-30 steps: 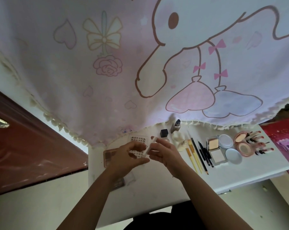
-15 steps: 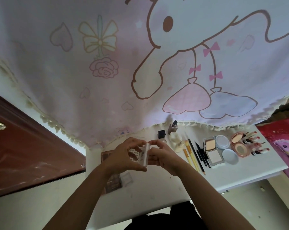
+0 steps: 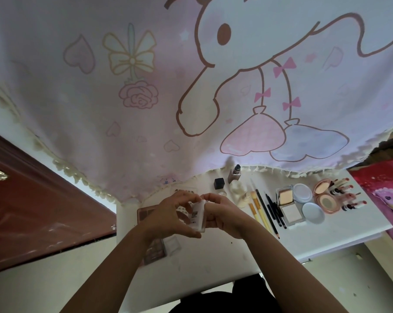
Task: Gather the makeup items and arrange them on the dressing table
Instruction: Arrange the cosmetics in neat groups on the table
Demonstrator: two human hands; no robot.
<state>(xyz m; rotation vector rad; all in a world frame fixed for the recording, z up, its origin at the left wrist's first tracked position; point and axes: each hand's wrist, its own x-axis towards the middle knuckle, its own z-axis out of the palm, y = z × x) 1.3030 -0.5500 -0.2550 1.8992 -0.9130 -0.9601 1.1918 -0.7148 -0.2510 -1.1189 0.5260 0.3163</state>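
**Near edge open, far edge crowded**

The dressing table [image 3: 213, 267] lies bare along its near edge, from the near left corner across to the near right corner; that is the widest way in. Along the far edge a fringed curtain [image 3: 146, 105] hangs low over the top, and under its hem stand a black cube [image 3: 219, 183], a pump bottle [image 3: 234, 175] and a cream bottle [image 3: 237, 192].

Toward the right edge, close-packed, lie brushes and pencils [image 3: 266, 214], square compacts [image 3: 287, 206], round compacts [image 3: 313, 212] and lipsticks [image 3: 349, 196]. By the left edge lie a palette [image 3: 153, 253] and a clear box [image 3: 172, 245].

Over the middle, the left hand [image 3: 168, 213] and right hand [image 3: 227, 213] grip a small case [image 3: 199, 216], filling that gap.
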